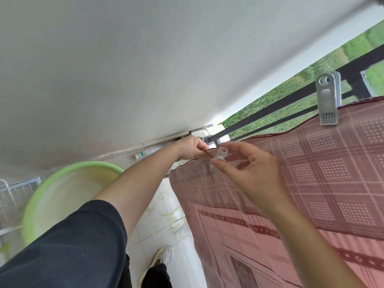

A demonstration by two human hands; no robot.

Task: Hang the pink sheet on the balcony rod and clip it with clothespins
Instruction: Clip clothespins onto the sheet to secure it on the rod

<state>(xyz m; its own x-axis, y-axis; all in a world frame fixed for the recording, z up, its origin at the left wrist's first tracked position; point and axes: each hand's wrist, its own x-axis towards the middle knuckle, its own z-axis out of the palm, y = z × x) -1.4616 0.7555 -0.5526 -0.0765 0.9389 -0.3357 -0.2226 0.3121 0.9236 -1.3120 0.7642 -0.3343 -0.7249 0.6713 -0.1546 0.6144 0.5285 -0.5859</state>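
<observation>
The pink patterned sheet (311,173) hangs over the dark balcony rod (270,104), filling the right half of the view. A grey clothespin (328,100) clamps the sheet's top edge to the rod at the upper right. My left hand (191,148) pinches the sheet's far-left corner near the rod's wall bracket. My right hand (249,169) pinches a second, pale grey clothespin (218,159) between thumb and fingers, just beside that corner. Whether this clothespin touches the sheet is blurred.
A green plastic basin (68,196) sits at the lower left under my left arm. A white wall (124,69) fills the upper left. Pale floor tiles (166,215) and my shoe (164,256) lie below. Grass shows beyond the railing.
</observation>
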